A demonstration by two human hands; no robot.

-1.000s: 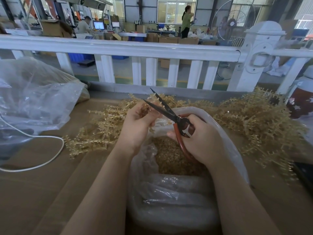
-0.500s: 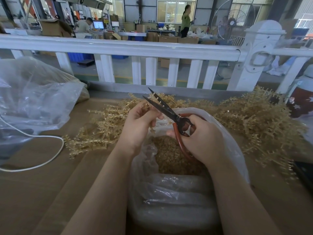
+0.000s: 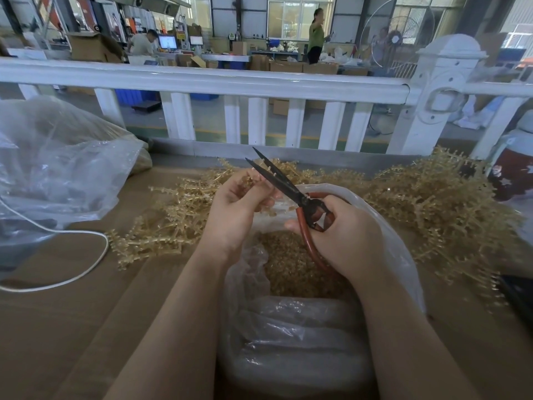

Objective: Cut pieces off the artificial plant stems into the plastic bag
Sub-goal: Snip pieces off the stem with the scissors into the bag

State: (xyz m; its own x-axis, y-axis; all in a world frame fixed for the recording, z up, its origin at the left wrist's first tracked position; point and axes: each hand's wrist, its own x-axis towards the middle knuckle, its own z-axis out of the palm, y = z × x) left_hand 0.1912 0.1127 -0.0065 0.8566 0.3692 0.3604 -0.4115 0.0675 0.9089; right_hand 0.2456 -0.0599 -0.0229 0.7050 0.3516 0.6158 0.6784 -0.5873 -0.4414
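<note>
My left hand (image 3: 236,206) pinches a pale golden plant stem (image 3: 248,180) just above the open mouth of the clear plastic bag (image 3: 383,241). Cut pieces (image 3: 291,267) fill the bag's bottom. My right hand (image 3: 343,235) grips the red handles of the scissors (image 3: 282,180), whose dark blades stand slightly apart and point up-left, next to the stem at my left fingertips. Uncut stems lie in a heap on the left (image 3: 161,226) and a bigger heap on the right (image 3: 438,209).
A large crumpled clear bag (image 3: 57,168) lies at the left with a white cable (image 3: 86,269) looping beside it. A white railing (image 3: 202,82) runs along the table's far edge. A dark red container (image 3: 510,174) stands at the right. People work in the hall beyond.
The scissors' blades have narrowed and shifted slightly left toward the stem. My left hand has turned a little, with the stem tip now showing at its fingers.
</note>
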